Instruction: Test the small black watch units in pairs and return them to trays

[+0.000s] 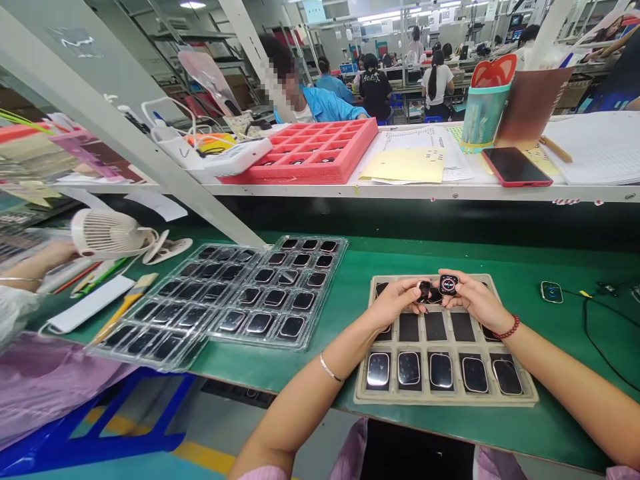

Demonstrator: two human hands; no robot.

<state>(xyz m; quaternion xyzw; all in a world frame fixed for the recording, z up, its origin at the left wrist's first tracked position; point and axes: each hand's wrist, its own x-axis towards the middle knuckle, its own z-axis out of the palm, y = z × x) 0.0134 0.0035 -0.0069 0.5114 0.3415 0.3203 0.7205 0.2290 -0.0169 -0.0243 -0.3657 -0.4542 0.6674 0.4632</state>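
Above a beige compartment tray [530,397], both of my hands are raised close together. My right hand [473,297] pinches a smartwatch body [449,285] whose round dial is lit. Between the fingertips of my left hand [395,300] is a small dark glossy piece [424,291], perhaps another watch body; its exact kind is unclear. Several dark-screened watch bodies [441,371] fill the tray's front row. Behind them, bare dark slots [435,327] show in the middle row. My hands partly cover the back row.
Clear plastic trays [305,343] of dark watch faces lie left on the green bench [325,380]. At right, a lit watch [551,292] sits near a black cable [593,340]. A shelf above carries a red divided tray [350,160] and a phone [517,167]. Another person's hand [57,255] is by a fan [113,233].
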